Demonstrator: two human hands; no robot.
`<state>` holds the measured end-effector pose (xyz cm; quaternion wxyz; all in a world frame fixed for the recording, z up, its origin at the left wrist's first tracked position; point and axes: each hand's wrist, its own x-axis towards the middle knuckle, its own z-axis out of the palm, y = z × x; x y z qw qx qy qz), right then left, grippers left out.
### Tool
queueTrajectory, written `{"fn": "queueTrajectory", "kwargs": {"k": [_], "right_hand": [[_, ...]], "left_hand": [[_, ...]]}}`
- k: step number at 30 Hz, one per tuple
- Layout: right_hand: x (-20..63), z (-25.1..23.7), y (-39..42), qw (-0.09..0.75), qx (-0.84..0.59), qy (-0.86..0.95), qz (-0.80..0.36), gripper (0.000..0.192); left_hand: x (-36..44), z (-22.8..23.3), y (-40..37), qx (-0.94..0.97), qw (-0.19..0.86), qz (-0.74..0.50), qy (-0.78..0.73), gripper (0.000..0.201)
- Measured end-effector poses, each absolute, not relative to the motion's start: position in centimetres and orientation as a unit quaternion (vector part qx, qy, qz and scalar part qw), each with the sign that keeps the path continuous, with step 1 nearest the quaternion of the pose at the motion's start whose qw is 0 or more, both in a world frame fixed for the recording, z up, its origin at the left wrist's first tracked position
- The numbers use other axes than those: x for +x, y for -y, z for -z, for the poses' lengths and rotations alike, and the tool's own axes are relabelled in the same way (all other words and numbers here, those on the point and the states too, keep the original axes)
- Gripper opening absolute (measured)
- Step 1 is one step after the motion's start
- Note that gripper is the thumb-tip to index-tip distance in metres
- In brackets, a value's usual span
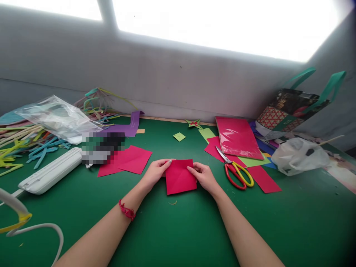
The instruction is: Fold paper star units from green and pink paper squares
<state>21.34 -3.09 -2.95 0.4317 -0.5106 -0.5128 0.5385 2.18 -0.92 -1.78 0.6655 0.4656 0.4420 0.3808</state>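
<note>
Between my hands, a red square of paper (181,178) is held up just over the green table, faint creases across its face. My left hand (156,171) pinches its upper left edge, thumb in front. On the opposite side my right hand (204,176) grips the upper right edge, its other fingers partly hidden behind the sheet. To the left lie loose red paper sheets (136,160), overlapping. Scissors (236,171) with red and yellow handles rest to the right, blades slightly apart. Farther back are a small light-green folded paper square (179,137) and a green and red paper star (194,123).
A plastic-wrapped pack of red paper (237,137) lies at the back right, near a crumpled white plastic bag (299,156) and a patterned tote bag (283,109). Leftward are a white lamp head (51,170), purple paper (133,126), clear plastic (59,115) and many colored strips (41,150).
</note>
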Motion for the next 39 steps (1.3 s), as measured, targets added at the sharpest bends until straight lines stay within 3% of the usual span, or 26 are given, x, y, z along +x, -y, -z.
{"fn": "queueTrajectory", "kwargs": {"k": [13,21,25,27,31,33,39], "right_hand": [[21.7,2.6,3.1,0.435,-0.518,0.534,-0.508,0.034],[22.4,3.2,2.9,0.403,-0.508,0.515,-0.561,0.037],[23.2,3.5,2.7,0.436,-0.514,0.487,-0.555,0.034],[23.8,3.3,2.6,0.453,-0.526,0.468,-0.547,0.035],[25.0,2.8,2.6,0.465,-0.527,0.446,-0.554,0.034],[25.3,2.6,2.7,0.444,-0.522,0.452,-0.571,0.036],[24.7,2.7,3.1,0.361,-0.495,0.492,-0.618,0.036]], "left_hand": [[1.1,1.8,0.4,0.538,0.652,-0.299,-0.443,0.044],[1.1,2.5,-0.2,0.493,0.602,-0.360,-0.514,0.039],[1.0,2.0,-0.1,0.514,0.606,-0.348,-0.496,0.045],[0.6,1.1,0.1,0.568,0.581,-0.360,-0.458,0.047],[-0.7,-0.8,0.6,0.763,0.379,-0.333,-0.404,0.036],[-0.9,-1.1,1.0,0.812,0.328,-0.295,-0.382,0.030],[0.4,-0.1,1.5,0.834,0.354,-0.246,-0.343,0.026]]}}
